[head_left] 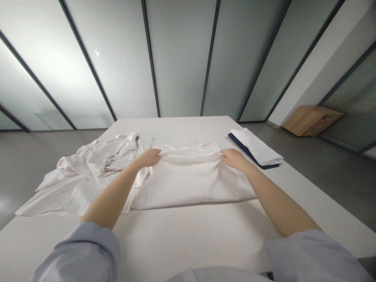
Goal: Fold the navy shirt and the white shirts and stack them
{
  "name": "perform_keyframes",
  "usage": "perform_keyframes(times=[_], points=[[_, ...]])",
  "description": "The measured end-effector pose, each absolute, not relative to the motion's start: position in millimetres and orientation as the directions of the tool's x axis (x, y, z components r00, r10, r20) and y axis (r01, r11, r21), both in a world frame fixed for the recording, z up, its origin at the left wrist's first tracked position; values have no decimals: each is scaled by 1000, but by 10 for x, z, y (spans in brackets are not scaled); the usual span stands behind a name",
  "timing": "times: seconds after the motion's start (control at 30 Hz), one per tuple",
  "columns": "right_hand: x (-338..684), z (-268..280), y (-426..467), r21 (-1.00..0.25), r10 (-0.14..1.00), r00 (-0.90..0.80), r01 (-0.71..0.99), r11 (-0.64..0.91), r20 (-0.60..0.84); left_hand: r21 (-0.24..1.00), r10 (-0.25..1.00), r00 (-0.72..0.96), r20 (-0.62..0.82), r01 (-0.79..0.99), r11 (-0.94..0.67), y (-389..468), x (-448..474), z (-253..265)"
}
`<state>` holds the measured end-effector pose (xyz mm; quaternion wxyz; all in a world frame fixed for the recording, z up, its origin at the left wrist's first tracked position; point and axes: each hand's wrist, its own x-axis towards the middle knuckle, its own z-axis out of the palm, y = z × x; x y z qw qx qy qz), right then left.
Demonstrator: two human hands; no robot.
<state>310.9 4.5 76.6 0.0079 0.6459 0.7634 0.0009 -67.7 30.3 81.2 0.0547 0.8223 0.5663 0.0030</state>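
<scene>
Fingers [158, 152] of the left hand [149, 158] and right hand [234, 158] are pinching the far edge of a white cloth [188, 178], which is lying on the table [194, 239] between crumpled pale fabric [101, 158] and a folded white stack [256, 147] resting on navy fabric [243, 148].

Looks forward and down from the head of the person [217, 275], above the near part of the white table [190, 231], with both sleeves [78, 252] very close at the lower edge. Faces across the table toward the frosted glass wall [182, 58] beyond its far end, with the left hand [149, 157] and the right hand [234, 158] near the middle. Takes in a wide angle, including the wooden cabinet [307, 120] on the right.
</scene>
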Motion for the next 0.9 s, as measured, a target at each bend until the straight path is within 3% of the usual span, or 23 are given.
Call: perform_keyframes(times=[0.1,0.23,0.47,0.67,0.77,0.9], points=[[3189,991,232,14,992,-120,993,120,48,116,955,296,-17,949,-293,441,-770,1029],[3180,1168,655,39,992,-66,997,63,104,55,979,196,62,978,-199,752,-776,1179],[2950,1037,1155,184,986,-31,983,1,162,-29,998,9,56,1000,-8,1103,-626,945],[2808,688,1237,6,986,135,991,-136,101,-67,987,-122,102,989,129,1107,-544,598],[2804,539,1246,-113,971,217,972,-206,96,-17,976,-177,125,983,180,1110,-544,487],[2801,391,1239,-280,973,217,941,-188,76,112,948,-280,153,958,265,1079,-541,430]])
